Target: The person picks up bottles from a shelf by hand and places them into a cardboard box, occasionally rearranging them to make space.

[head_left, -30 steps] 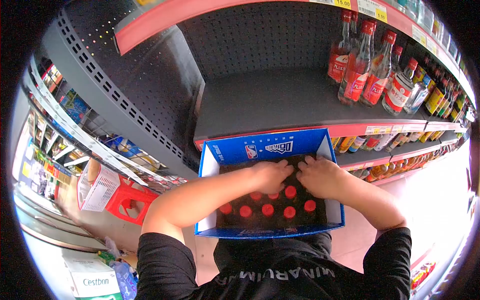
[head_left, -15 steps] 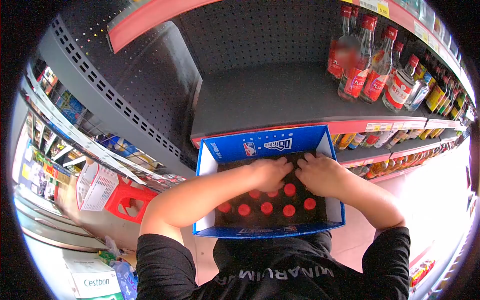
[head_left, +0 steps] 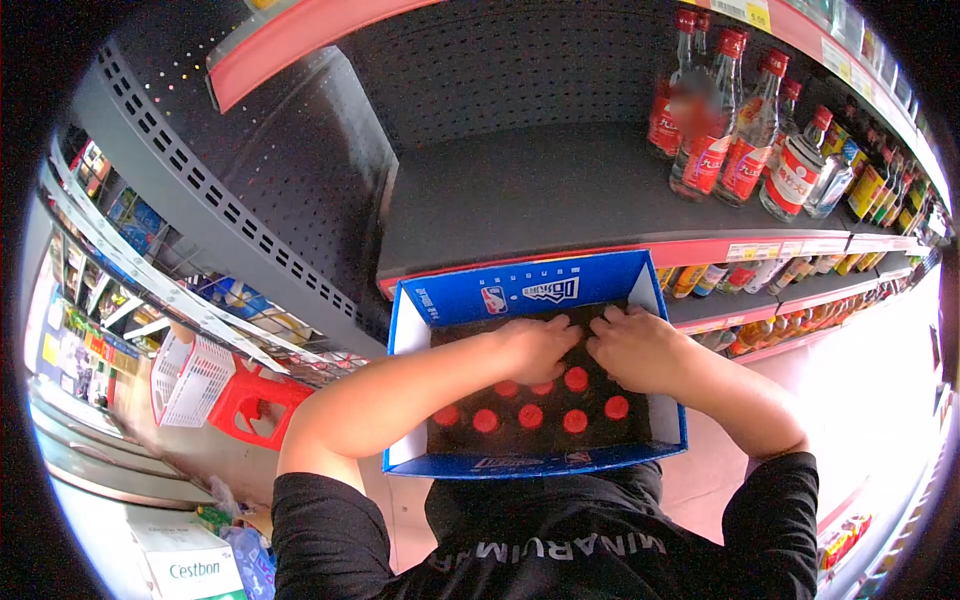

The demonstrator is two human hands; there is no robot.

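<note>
A blue open box (head_left: 570,462) with white inner sides rests against the front of my body, by the shelf edge. Inside it stand several dark bottles with red caps (head_left: 531,416). Both hands reach into the far half of the box, close together over the bottles. My left hand (head_left: 541,347) has its fingers curled downward, and my right hand (head_left: 630,345) is bent the same way beside it. What the fingertips grip, if anything, is hidden among the dark bottles.
Ahead is a black shelf (head_left: 520,200) with a red front edge. Clear bottles with red labels (head_left: 708,150) stand at its right. More bottles line the lower shelf. A red and white basket (head_left: 250,405) is at left, above a Cestbon carton (head_left: 185,560).
The view has shifted slightly, so shelf and bottles appear a little further left. Both hands keep nearly the same place in the box.
</note>
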